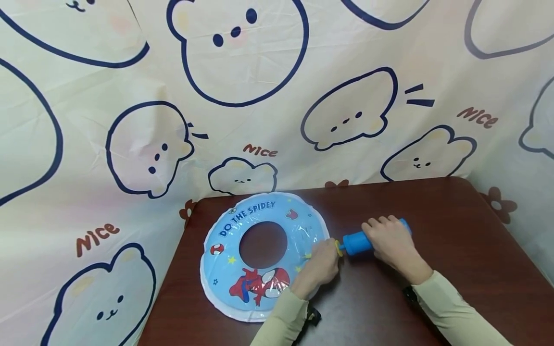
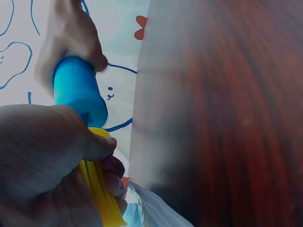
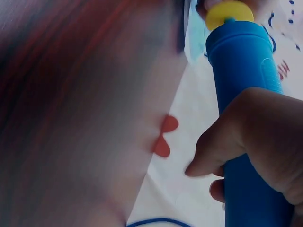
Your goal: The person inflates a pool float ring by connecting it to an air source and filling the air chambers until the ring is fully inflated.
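Head view: on the desk (image 1: 467, 230), at six o'clock from the picture's centre, lies a glossy blue swim ring (image 1: 225, 274), soft-looking, probably light and slippery, best taken by its rim. At four o'clock is a blue pump (image 1: 357, 243), its barrel gripped by the right hand (image 1: 391, 245). Its long axis slants from between two and three o'clock to between eight and nine, the latter end facing the ring. The left hand (image 1: 320, 266), overlapping the ring's three-o'clock side, holds a yellow handle (image 1: 338, 248).

Left wrist view: thumb and curled fingers clasp the handle; the barrel leans away toward eleven o'clock.

Right wrist view: the barrel runs nearly twelve to six, handle at twelve. It looks like stiff, light plastic; mid-barrel suits a grip.
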Demonstrator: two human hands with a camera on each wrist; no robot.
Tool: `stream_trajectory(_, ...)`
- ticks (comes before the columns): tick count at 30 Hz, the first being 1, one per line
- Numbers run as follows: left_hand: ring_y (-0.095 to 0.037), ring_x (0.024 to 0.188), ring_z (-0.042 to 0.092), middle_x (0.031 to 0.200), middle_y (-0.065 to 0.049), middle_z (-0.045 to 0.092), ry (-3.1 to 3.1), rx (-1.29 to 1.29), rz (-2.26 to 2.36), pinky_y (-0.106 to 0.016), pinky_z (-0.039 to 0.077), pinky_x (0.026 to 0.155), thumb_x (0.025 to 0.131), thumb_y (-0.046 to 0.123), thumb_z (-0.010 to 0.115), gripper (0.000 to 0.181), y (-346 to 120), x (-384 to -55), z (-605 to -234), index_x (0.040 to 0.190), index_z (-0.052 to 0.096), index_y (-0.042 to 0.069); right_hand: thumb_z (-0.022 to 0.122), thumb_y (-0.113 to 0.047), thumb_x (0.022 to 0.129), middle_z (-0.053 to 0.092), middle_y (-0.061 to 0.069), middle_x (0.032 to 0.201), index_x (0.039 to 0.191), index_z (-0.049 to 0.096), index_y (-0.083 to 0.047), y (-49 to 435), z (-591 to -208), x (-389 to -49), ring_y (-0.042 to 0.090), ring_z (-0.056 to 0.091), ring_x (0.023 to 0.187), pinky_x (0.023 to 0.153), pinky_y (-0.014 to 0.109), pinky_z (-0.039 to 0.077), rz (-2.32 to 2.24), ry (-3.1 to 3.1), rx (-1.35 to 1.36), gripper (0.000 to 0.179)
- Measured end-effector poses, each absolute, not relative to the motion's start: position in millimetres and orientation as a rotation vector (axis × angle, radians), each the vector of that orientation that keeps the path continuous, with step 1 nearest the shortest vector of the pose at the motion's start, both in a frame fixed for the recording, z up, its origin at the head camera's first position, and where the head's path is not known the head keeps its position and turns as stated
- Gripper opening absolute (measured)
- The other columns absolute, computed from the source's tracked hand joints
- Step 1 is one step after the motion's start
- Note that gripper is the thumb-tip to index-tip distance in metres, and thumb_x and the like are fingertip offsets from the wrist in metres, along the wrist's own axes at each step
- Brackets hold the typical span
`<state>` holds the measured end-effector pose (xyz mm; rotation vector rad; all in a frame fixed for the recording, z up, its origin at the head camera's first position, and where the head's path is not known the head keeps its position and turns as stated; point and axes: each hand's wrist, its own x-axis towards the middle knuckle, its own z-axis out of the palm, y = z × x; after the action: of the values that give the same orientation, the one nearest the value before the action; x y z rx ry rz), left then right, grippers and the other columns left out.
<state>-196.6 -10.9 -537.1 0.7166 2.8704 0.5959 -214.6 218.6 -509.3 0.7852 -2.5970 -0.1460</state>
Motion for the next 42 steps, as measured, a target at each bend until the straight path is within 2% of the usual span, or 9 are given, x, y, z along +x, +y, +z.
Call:
stream_trajectory(3,-0.015,0.090,0.055,0.095,-0.001,0.059,2.866,0.724,0.639,-0.030,0.051,0.089,0.109,0.014,0.058,0.005,-8.9,-196.9,-539.4,0.111,0.057,0.010,0.091,-0.015,0.069,0.073,0.010,0.090,0.098,0.071,-0.007,213.5,-512.2,-214.4,0.029,0.068,0.072,0.065,0.044,0.057,-0.150,-2.597,0.818,0.036)
stream_trajectory(6,-0.015,0.091,0.056,0.096,-0.002,0.060,2.882,0.737,0.635,-0.031,0.051,0.089,0.108,0.014,0.058,0.005,-7.3,-196.7,-540.1,0.111,0.056,0.010,0.092,-0.018,0.067,0.075,0.010,0.094,0.101,0.072,-0.008,219.5,-510.4,-215.9,0.029,0.070,0.078,0.069,0.046,0.058,-0.142,-2.658,0.803,0.041)
stream_trajectory(11,-0.015,0.086,0.053,0.091,0.000,0.055,2.908,0.731,0.592,-0.028,0.050,0.081,0.108,0.014,0.058,0.005,-7.7,-196.8,-540.2,0.107,0.056,0.010,0.097,-0.023,0.064,0.078,0.012,0.103,0.108,0.075,-0.008,252.0,-497.3,-215.5,0.032,0.074,0.089,0.080,0.053,0.061,-0.086,-2.773,0.702,0.051)
stream_trajectory(21,-0.013,0.085,0.052,0.088,0.003,0.052,2.885,0.721,0.640,-0.024,0.049,0.079,0.111,0.016,0.055,0.005,-12.6,-194.5,-537.5,0.107,0.055,0.012,0.101,-0.021,0.057,0.078,0.017,0.105,0.111,0.076,-0.004,299.4,-474.9,-211.5,0.037,0.073,0.091,0.083,0.057,0.059,-0.103,-2.735,0.623,0.061)
stream_trajectory(29,-0.015,0.087,0.054,0.090,0.002,0.054,2.897,0.703,0.546,-0.030,0.051,0.085,0.106,0.014,0.062,0.006,-12.6,-191.0,-538.5,0.108,0.057,0.010,0.101,-0.029,0.062,0.078,0.014,0.099,0.107,0.074,-0.006,264.9,-494.7,-207.7,0.034,0.072,0.080,0.076,0.053,0.060,-0.150,-2.752,0.691,0.057)
stream_trajectory(34,-0.014,0.088,0.053,0.091,0.002,0.055,2.897,0.673,0.518,-0.030,0.051,0.086,0.104,0.014,0.065,0.010,-11.3,-189.8,-540.5,0.110,0.058,0.011,0.097,-0.025,0.063,0.075,0.011,0.091,0.099,0.072,-0.007,241.5,-508.4,-203.2,0.030,0.069,0.073,0.069,0.048,0.058,-0.128,-2.696,0.720,0.047)
stream_trajectory(38,-0.015,0.089,0.055,0.091,0.001,0.056,2.905,0.717,0.530,-0.030,0.051,0.088,0.105,0.015,0.064,0.009,-8.9,-190.6,-538.8,0.109,0.058,0.011,0.094,-0.020,0.062,0.074,0.010,0.085,0.093,0.071,-0.007,226.3,-517.5,-202.6,0.028,0.066,0.066,0.062,0.044,0.054,-0.111,-2.622,0.722,0.041)
stream_trajectory(42,-0.016,0.091,0.058,0.096,-0.001,0.060,2.906,0.737,0.577,-0.032,0.053,0.090,0.107,0.016,0.061,0.009,-7.2,-192.1,-536.2,0.112,0.058,0.010,0.089,-0.014,0.065,0.073,0.009,0.084,0.092,0.072,-0.007,213.5,-522.8,-206.4,0.028,0.066,0.066,0.060,0.042,0.052,-0.099,-2.553,0.743,0.033)
